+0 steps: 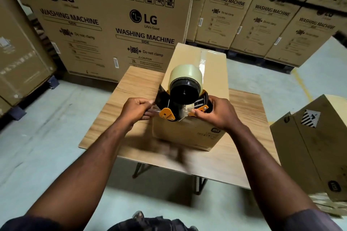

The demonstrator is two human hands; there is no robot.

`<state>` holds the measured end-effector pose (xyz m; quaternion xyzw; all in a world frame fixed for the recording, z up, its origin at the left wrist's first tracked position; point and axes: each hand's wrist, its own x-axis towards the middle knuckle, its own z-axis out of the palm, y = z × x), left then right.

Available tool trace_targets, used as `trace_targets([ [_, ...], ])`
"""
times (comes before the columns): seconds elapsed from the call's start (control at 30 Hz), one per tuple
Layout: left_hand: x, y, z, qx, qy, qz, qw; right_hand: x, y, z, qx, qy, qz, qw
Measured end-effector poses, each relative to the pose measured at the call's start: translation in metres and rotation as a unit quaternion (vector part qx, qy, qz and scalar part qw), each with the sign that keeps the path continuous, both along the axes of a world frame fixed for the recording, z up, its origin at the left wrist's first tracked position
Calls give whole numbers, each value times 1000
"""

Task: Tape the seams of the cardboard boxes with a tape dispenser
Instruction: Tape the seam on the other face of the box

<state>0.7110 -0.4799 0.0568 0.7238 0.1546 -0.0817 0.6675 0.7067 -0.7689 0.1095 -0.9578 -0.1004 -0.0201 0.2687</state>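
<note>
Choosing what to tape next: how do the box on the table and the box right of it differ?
The brown cardboard box on the wooden table shows clear tape along its top seam; the brown cardboard box to its right shows none. The right one alone carries a black and white striped label. Both bear a square logo.

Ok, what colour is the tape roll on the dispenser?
Pale cream-yellow tape roll, clearest in the head view.
</note>
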Motion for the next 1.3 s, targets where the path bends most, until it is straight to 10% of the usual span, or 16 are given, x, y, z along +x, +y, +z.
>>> trace_targets([
  [0.4, 21, 9, -44, 21, -22, -2, 1000, 11, 12, -10, -33, 19, -21, 999],
  [0.73, 8, -9, -88, 10, 133, -58, 989, 14, 9, -15, 19, 74, -9, 997],
  [0.93, 26, -4, -66, -79, 68, -29, 994, 22, 8, -8, 7, 134, -3, 991],
  [1.3, 33, -11, -53, 81, -103, 7, 991, 22, 9, -11, -15, 119, -3, 993],
])
